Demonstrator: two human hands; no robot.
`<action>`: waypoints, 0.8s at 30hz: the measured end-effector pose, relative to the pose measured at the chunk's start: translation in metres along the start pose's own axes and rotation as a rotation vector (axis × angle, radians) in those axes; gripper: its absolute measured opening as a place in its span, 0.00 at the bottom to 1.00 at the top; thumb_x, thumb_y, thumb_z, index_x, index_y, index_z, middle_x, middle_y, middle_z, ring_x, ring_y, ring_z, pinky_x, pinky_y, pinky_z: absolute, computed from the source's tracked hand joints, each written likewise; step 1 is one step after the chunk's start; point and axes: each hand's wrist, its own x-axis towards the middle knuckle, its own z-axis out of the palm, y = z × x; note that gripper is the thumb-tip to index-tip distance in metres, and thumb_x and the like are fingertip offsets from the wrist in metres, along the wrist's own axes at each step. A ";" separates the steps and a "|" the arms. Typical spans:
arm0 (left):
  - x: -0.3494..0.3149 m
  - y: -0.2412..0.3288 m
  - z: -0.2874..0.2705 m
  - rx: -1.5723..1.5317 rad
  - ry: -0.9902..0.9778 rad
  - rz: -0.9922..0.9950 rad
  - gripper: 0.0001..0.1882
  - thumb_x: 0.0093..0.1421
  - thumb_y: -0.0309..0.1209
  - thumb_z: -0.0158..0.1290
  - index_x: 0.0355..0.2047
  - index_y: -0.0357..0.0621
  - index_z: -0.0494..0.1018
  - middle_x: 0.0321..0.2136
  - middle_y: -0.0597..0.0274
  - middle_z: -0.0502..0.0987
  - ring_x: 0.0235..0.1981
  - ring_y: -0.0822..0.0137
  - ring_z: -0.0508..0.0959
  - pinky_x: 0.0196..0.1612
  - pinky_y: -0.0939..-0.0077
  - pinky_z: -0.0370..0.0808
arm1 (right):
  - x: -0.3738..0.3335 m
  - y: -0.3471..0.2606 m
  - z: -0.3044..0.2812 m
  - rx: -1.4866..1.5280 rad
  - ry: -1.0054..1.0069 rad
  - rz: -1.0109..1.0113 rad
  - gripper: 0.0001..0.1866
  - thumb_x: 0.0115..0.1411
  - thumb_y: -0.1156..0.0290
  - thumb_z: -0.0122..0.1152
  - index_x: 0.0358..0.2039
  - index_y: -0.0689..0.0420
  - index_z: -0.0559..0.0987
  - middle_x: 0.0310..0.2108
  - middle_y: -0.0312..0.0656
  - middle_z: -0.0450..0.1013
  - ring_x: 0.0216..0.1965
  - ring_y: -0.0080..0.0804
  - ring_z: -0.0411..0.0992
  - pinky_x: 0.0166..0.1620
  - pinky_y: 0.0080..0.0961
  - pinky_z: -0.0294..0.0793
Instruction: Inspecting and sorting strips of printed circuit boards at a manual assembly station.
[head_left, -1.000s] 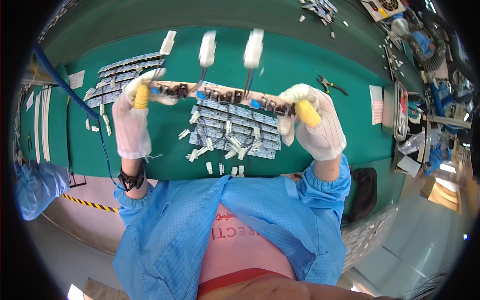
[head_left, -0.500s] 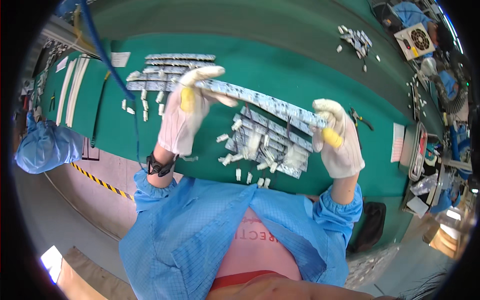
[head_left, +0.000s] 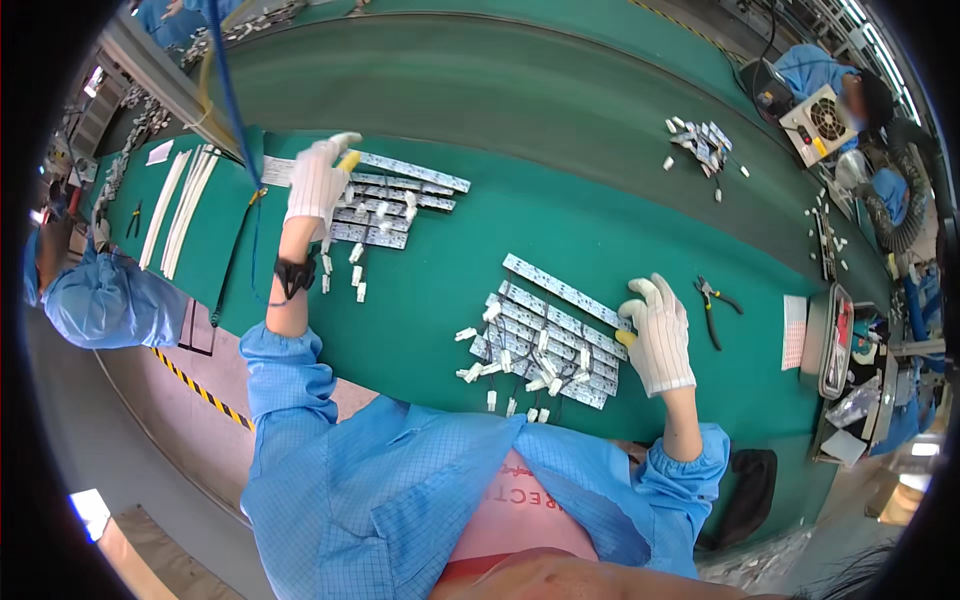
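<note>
Both my hands wear white striped gloves with yellow thumb tips. My left hand (head_left: pixel 318 185) reaches over the left end of a fanned group of narrow circuit board strips; its fingers are stretched out, apart from the thumb. The uppermost strip (head_left: pixel 415 172) there starts beside the thumb, and the hand hides the other ends. My right hand (head_left: pixel 658 335) pinches the right end of a long LED-type circuit strip (head_left: pixel 565 290) between thumb and bent fingers. That strip lies slanted above a second group of strips (head_left: pixel 550 340), which has dark wires and white connectors (head_left: pixel 545 378).
Pliers (head_left: pixel 711 308) lie right of my right hand, before a printed sheet (head_left: pixel 794 330) and a metal bin (head_left: pixel 828 345). White tubes (head_left: pixel 180 210) and a black cable (head_left: pixel 236 260) are at left. A blue hose (head_left: pixel 228 90) hangs down. Loose boards (head_left: pixel 705 148) lie on the far belt.
The strip held up between both hands is down above the right group, with only my right hand at its end. My left hand has let go and moved left to the other group.
</note>
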 end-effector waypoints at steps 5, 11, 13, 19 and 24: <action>-0.048 0.110 -0.039 -0.331 0.137 0.242 0.17 0.56 0.26 0.54 0.47 0.50 0.73 0.45 0.51 0.75 0.47 0.50 0.73 0.53 0.62 0.68 | 0.009 0.005 -0.025 1.643 -0.256 0.530 0.17 0.50 0.79 0.66 0.40 0.60 0.72 0.39 0.47 0.73 0.41 0.32 0.74 0.41 0.25 0.76; -0.110 0.174 -0.054 -1.364 -0.620 -0.072 0.37 0.60 0.54 0.49 0.60 0.39 0.59 0.48 0.51 0.74 0.48 0.62 0.75 0.49 0.69 0.72 | 0.004 -0.006 -0.066 1.691 0.121 0.460 0.23 0.53 0.63 0.68 0.43 0.61 0.70 0.39 0.48 0.72 0.36 0.29 0.74 0.35 0.23 0.74; -0.117 0.167 -0.052 -1.433 -0.714 -0.107 0.43 0.54 0.54 0.57 0.61 0.38 0.57 0.46 0.47 0.75 0.42 0.63 0.78 0.41 0.71 0.75 | 0.003 -0.003 -0.059 1.639 0.259 0.272 0.16 0.61 0.66 0.57 0.43 0.64 0.68 0.39 0.51 0.74 0.36 0.36 0.78 0.40 0.28 0.80; -0.127 0.186 -0.044 -1.544 -0.424 -0.128 0.35 0.53 0.39 0.63 0.55 0.32 0.63 0.42 0.48 0.77 0.37 0.66 0.80 0.44 0.72 0.76 | -0.004 0.016 -0.040 1.365 0.171 0.287 0.40 0.53 0.37 0.57 0.46 0.66 0.69 0.27 0.41 0.76 0.28 0.30 0.76 0.31 0.19 0.76; -0.132 0.178 -0.038 -1.189 -0.369 0.031 0.32 0.51 0.41 0.63 0.51 0.32 0.69 0.41 0.51 0.78 0.38 0.66 0.80 0.47 0.72 0.74 | -0.004 0.012 -0.047 1.441 0.179 0.397 0.39 0.54 0.38 0.58 0.47 0.65 0.70 0.23 0.40 0.74 0.22 0.25 0.73 0.26 0.17 0.72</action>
